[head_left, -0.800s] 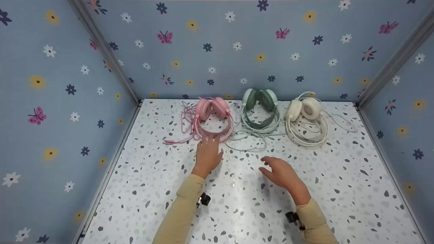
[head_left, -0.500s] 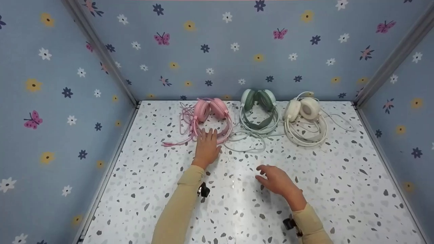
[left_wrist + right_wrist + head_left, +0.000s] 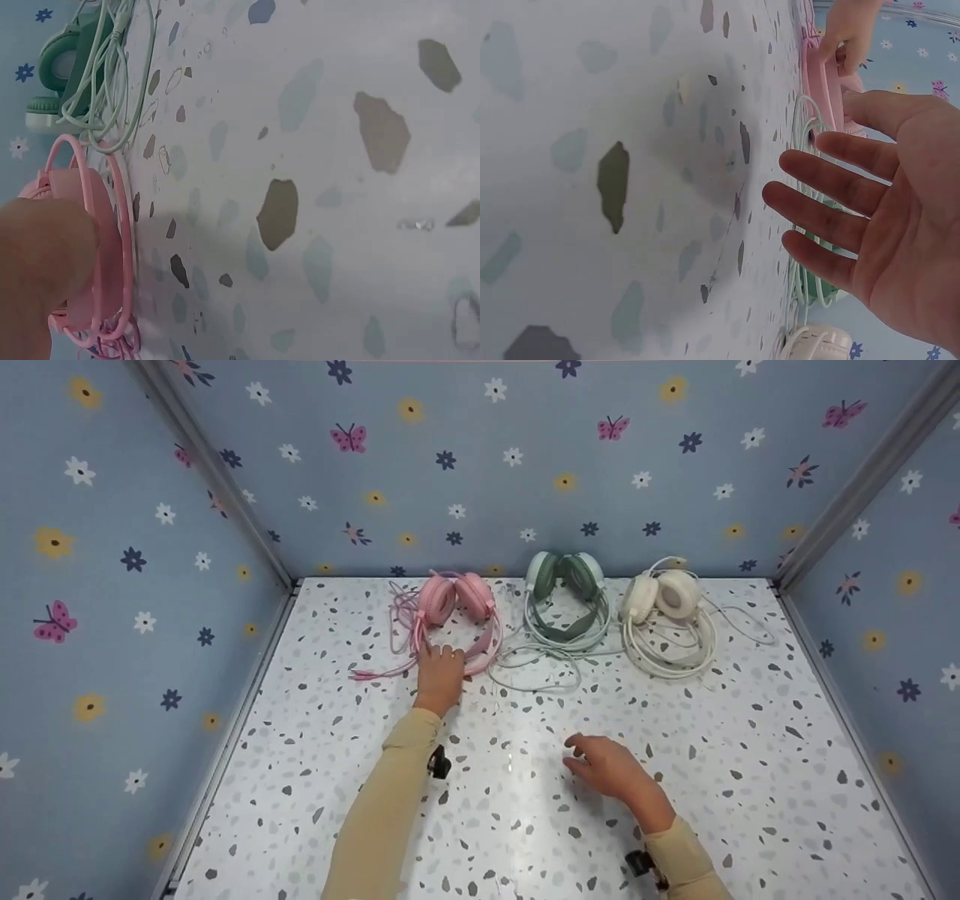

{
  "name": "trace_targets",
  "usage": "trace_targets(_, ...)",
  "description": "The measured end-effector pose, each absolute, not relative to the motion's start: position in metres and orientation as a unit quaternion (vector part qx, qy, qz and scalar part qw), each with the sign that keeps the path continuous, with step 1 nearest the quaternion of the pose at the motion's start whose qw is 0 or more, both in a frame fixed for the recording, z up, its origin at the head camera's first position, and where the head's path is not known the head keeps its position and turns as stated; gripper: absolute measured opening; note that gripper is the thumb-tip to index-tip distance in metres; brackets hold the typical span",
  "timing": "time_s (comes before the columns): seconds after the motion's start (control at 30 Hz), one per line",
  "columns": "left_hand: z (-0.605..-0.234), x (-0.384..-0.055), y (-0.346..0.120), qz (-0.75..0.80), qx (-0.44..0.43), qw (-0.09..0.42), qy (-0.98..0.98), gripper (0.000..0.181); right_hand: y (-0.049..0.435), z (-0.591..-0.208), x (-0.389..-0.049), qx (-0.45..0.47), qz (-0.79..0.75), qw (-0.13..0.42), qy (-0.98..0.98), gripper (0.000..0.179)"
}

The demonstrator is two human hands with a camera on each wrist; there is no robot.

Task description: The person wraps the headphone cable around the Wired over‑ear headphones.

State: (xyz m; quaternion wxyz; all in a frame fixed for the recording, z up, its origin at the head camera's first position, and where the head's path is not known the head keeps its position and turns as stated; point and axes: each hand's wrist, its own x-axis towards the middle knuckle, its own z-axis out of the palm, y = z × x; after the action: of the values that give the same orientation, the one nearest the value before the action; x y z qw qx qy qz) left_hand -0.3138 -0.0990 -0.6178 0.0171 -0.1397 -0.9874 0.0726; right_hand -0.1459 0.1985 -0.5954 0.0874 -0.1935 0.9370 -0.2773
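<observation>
1. A person's left hand (image 3: 439, 679) gripped the headband of pink over-ear headphones (image 3: 474, 597), its fingers curled over the front left part of the band.
2. The pink headphones lay at the far side of a speckled white table (image 3: 480, 817), leftmost in a row of three, ear cups toward the patterned back wall (image 3: 517, 499) and headband toward the person.
3. Their pink cable (image 3: 403, 620) sat bunched beside the left ear cup, with the plug end (image 3: 365, 675) stretched out leftward on the table.
4. The right hand (image 3: 611, 769) was released, fingers loosely bent and apart, held over the table nearer the person and well apart from the headphones.
5. Green headphones (image 3: 579, 576) lay in the middle of the row, their pale green cable (image 3: 534, 690) looped in front, between them and the pink pair.
6. Cream-white headphones (image 3: 676, 594) completed the row at right, a thin cable (image 3: 754, 639) trailing from their right side.
7. Tan sleeves (image 3: 382, 817) covered both forearms, with a small black device (image 3: 439, 763) at each wrist.
8. Flowers and butterflies decorated the blue walls around the table.
</observation>
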Motion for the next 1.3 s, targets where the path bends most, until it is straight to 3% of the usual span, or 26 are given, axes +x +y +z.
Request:
trace_targets(0.2, -0.610, -0.302, -0.104, 0.086, -0.167, 0.037, -0.982, 0.033, 0.202, -0.596, -0.141, -0.195, -0.276, 0.097, 0.936, 0.024)
trace_targets(0.5, -0.619, -0.299, -0.115, 0.046, -0.217, -0.002, -0.975, 0.059, 0.197, -0.584, -0.129, -0.237, -0.250, 0.045, 0.938, 0.027)
trace_targets(0.73, -0.594, -0.289, -0.120, -0.020, -0.272, -0.029, -0.962, 0.029, 0.195, -0.581, -0.122, -0.240, -0.257, 0.067, 0.934, 0.028)
trace_targets(0.93, -0.569, -0.269, -0.126, -0.180, -0.257, -0.041, -0.949, 0.023, 0.195, -0.582, -0.118, -0.233, -0.251, 0.072, 0.937, 0.026)
trace_targets(1.1, -0.562, -0.249, -0.124, -0.234, -0.232, 0.069, -0.942, 0.023, 0.194, -0.584, -0.115, -0.225, -0.267, 0.088, 0.933, 0.026)
trace_targets(1.3, -0.574, -0.229, -0.120, -0.156, -0.206, 0.230, -0.938, 0.037, 0.194, -0.590, -0.110, -0.194, -0.289, 0.127, 0.929, 0.027)
